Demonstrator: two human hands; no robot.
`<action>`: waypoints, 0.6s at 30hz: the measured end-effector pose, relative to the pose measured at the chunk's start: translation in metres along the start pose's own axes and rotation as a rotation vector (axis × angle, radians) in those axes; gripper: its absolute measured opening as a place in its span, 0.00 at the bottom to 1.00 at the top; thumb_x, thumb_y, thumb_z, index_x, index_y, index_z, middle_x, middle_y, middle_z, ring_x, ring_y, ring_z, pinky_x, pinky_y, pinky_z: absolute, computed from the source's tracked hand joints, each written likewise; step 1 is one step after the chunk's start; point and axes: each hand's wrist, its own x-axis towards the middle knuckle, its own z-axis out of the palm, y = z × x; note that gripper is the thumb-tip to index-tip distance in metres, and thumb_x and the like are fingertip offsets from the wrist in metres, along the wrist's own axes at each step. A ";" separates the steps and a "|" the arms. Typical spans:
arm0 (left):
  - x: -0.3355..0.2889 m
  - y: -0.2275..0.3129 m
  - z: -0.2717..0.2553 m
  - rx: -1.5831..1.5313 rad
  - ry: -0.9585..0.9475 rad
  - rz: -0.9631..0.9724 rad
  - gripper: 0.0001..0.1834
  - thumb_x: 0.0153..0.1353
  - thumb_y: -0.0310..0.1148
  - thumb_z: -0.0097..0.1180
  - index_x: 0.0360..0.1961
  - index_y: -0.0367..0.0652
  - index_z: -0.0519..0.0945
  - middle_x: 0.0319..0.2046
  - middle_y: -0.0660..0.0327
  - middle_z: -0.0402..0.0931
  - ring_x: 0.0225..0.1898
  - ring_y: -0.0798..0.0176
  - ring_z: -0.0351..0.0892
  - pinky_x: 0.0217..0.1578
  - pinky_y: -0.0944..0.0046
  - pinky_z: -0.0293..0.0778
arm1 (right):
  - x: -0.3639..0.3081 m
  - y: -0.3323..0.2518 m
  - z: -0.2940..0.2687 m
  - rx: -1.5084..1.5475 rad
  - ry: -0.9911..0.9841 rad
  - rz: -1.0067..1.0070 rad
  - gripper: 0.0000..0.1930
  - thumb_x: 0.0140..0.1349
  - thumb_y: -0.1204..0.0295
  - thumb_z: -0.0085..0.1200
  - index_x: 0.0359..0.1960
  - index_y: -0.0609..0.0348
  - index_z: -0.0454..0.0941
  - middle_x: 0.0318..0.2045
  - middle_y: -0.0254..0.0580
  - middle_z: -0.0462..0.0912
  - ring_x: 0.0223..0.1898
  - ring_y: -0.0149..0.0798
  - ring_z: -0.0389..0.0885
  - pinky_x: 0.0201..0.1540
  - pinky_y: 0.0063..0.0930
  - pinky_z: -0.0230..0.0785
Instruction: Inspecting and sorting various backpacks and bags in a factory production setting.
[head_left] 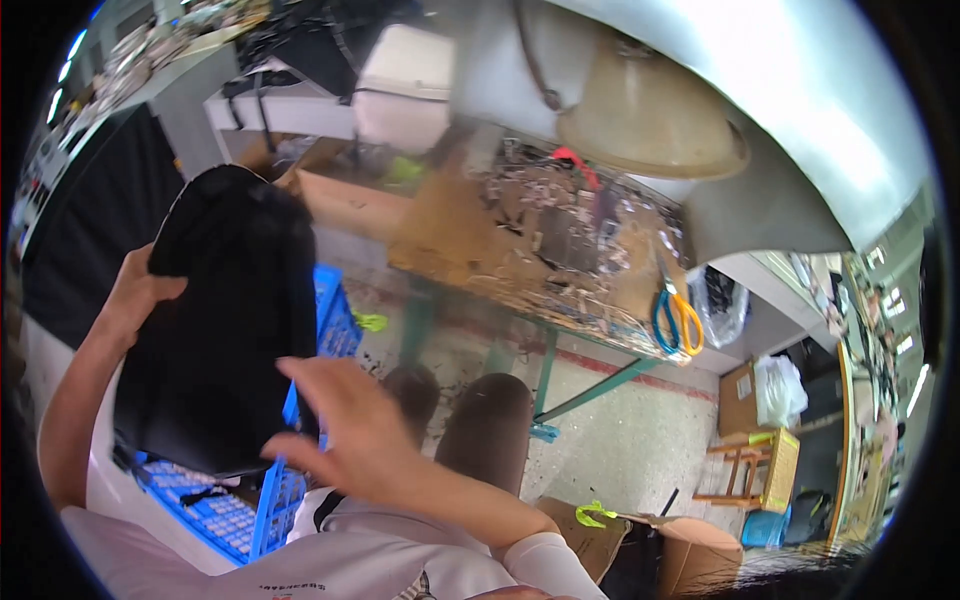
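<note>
A large black bag [225, 330] with a rounded top, perhaps a backpack, stands tilted at my left. My left hand [140, 290] grips its left edge, the thumb lying over the front and the other fingers hidden behind. At the bag's lower right edge is my right hand [350, 430], slightly blurred, with thumb and fingers spread apart. Its fingertips overlap the bag's edge; whether they touch it I cannot tell. Below and behind the bag a blue plastic crate [270, 505] shows, with some dark material inside.
Ahead, a worn work table [440, 230] carries many scraps and scissors [678, 315] with blue and yellow handles. A machine with a large round pale part [650, 110] overhangs it. Cardboard boxes [700, 550] and a wooden stool [765, 470] stand on the right. My legs are under the table's near side.
</note>
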 end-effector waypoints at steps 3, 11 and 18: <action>-0.003 -0.015 0.021 -0.381 0.042 -0.016 0.18 0.40 0.21 0.53 0.38 0.32 0.73 0.26 0.58 0.74 0.26 0.64 0.75 0.31 0.67 0.72 | 0.004 -0.022 0.045 0.053 -0.169 0.004 0.43 0.41 0.54 0.61 0.53 0.70 0.55 0.43 0.59 0.66 0.44 0.55 0.67 0.46 0.39 0.62; -0.022 0.013 0.103 -0.461 0.256 -0.168 0.13 0.41 0.26 0.59 0.31 0.34 0.73 0.25 0.58 0.73 0.23 0.63 0.72 0.19 0.67 0.67 | -0.003 0.020 0.051 -0.495 -0.198 0.401 0.31 0.46 0.75 0.53 0.53 0.66 0.57 0.37 0.55 0.74 0.36 0.54 0.74 0.38 0.38 0.68; 0.021 -0.015 0.047 0.452 0.679 0.730 0.35 0.45 0.42 0.62 0.52 0.38 0.63 0.45 0.54 0.67 0.49 0.58 0.64 0.47 0.60 0.63 | -0.017 0.075 -0.066 0.315 -0.020 0.434 0.23 0.45 0.78 0.51 0.47 0.66 0.69 0.37 0.42 0.78 0.38 0.32 0.75 0.43 0.23 0.64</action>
